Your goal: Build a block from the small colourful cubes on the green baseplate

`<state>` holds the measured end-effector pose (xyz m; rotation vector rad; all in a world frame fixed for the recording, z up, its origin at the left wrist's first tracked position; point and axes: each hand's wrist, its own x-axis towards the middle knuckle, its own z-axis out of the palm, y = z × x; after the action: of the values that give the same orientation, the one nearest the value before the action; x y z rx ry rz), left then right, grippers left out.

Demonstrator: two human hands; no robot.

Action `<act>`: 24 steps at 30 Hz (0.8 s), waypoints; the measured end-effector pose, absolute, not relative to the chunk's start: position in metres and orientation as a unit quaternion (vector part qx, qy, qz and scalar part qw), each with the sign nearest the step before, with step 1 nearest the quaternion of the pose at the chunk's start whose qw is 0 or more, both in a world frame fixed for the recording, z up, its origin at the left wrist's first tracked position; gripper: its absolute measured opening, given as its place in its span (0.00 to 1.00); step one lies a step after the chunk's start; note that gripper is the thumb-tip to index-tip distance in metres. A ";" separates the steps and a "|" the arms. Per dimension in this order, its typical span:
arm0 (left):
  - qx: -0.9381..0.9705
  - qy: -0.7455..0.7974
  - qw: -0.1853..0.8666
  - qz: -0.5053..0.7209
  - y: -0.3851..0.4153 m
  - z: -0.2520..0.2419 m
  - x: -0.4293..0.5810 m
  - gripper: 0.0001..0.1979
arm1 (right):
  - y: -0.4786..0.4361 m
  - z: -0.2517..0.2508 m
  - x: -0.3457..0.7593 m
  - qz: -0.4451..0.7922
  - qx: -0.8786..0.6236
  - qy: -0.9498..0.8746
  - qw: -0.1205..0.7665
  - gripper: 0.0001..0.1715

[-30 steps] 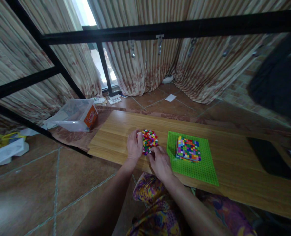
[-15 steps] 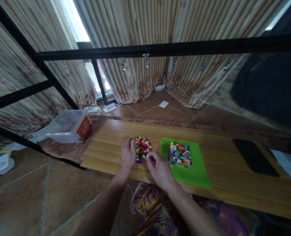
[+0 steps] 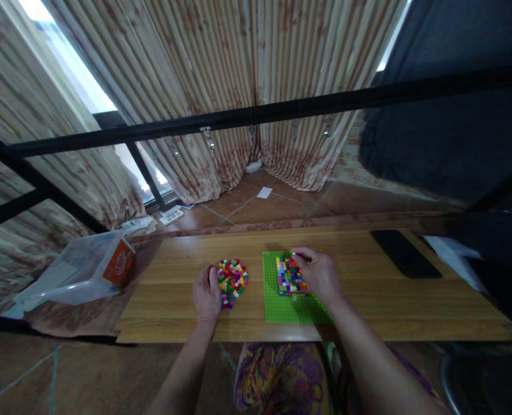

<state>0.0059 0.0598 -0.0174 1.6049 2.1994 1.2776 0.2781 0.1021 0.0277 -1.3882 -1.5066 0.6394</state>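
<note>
On the wood-grained worktop (image 3: 173, 256) below me, far edge as twelve, I have my right hand (image 3: 319, 274) over a chunky, square-sided block of studded bricks (image 3: 287, 278), reaching in from its four o'clock. Its grip is pinched on a tiny white brick (image 3: 294, 254) at the block's twelve o'clock edge; I cannot tell whether it touches the block. The block, a tight mosaic of glossy colours, sits on a thin green baseplate (image 3: 275, 309) with a stippled surface.

At the baseplate's nine o'clock I see a loose, knobbly, roughly rounded heap of bricks (image 3: 234, 279). My left hand (image 3: 207, 293) rests curved against its nine o'clock side; I cannot tell whether that grip holds anything. A smooth, flat black slab (image 3: 405, 253) lies at the baseplate's two o'clock, and a clear plastic bin (image 3: 81, 271) stands past the worktop at ten.
</note>
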 end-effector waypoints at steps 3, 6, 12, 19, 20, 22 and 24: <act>0.532 0.725 0.073 0.431 0.061 -0.019 0.004 0.21 | 0.105 0.027 0.270 0.235 -0.574 -0.653 0.435 0.10; 0.528 0.724 0.080 0.437 0.061 -0.020 0.003 0.21 | 0.108 0.025 0.265 0.201 -0.574 -0.684 0.402 0.10; 0.524 0.724 0.099 0.438 0.062 -0.020 0.002 0.21 | 0.114 0.020 0.265 0.263 -0.575 -0.673 0.384 0.11; 0.506 0.729 0.102 0.449 0.062 -0.018 0.005 0.20 | 0.114 0.018 0.267 0.346 -0.556 -0.633 0.414 0.11; 0.507 0.730 0.102 0.447 0.061 -0.018 0.005 0.20 | 0.115 0.017 0.267 0.352 -0.548 -0.631 0.421 0.12; 0.508 0.733 0.102 0.442 0.061 -0.017 0.005 0.20 | 0.116 0.014 0.268 0.360 -0.538 -0.626 0.435 0.14; 0.508 0.735 0.102 0.437 0.061 -0.016 0.005 0.20 | 0.118 0.013 0.269 0.362 -0.536 -0.621 0.443 0.15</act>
<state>0.0055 0.0609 -0.0162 1.4983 2.1710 1.2900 0.2694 0.1175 0.0129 -1.3306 -1.5393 0.8982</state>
